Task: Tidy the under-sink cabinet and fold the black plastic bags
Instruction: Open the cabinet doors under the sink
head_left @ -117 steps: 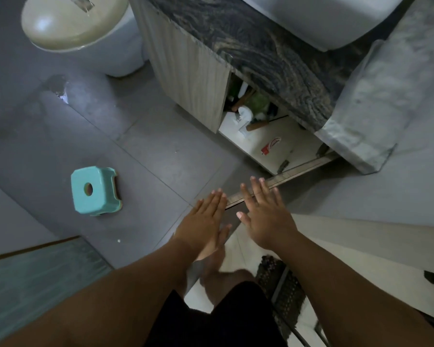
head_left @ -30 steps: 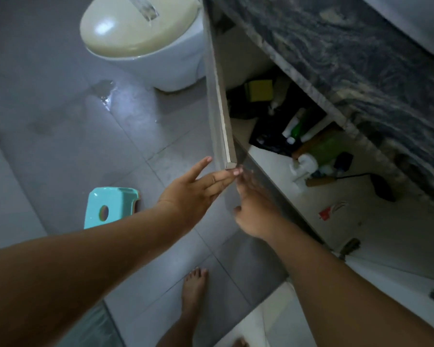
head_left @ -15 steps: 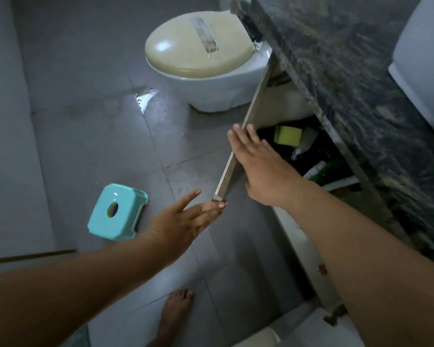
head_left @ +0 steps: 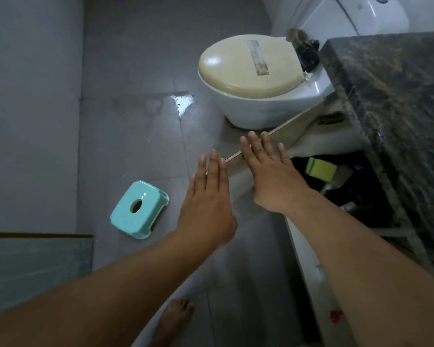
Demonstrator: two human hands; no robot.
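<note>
The under-sink cabinet stands open under a dark marble counter (head_left: 391, 116). Its wooden door (head_left: 293, 131) is swung out toward the toilet. My right hand (head_left: 268, 176) lies flat with straight fingers across the door's top edge. My left hand (head_left: 208, 196) hovers flat just left of the door's corner, holding nothing. Inside the cabinet I see dark black plastic (head_left: 356, 194), a yellow-green sponge (head_left: 321, 169) and some bottles, partly hidden by my right arm.
A teal plastic stool (head_left: 138, 209) sits on the grey tile floor to the left. A white toilet (head_left: 256, 76) with a cream lid stands beyond the door. A wet patch (head_left: 183, 101) shines on the floor. My bare foot (head_left: 173, 316) is below.
The cabinet door has swung further open toward the toilet. My left hand has straightened and risen beside the door's corner; my right hand has stayed flat on the door.
</note>
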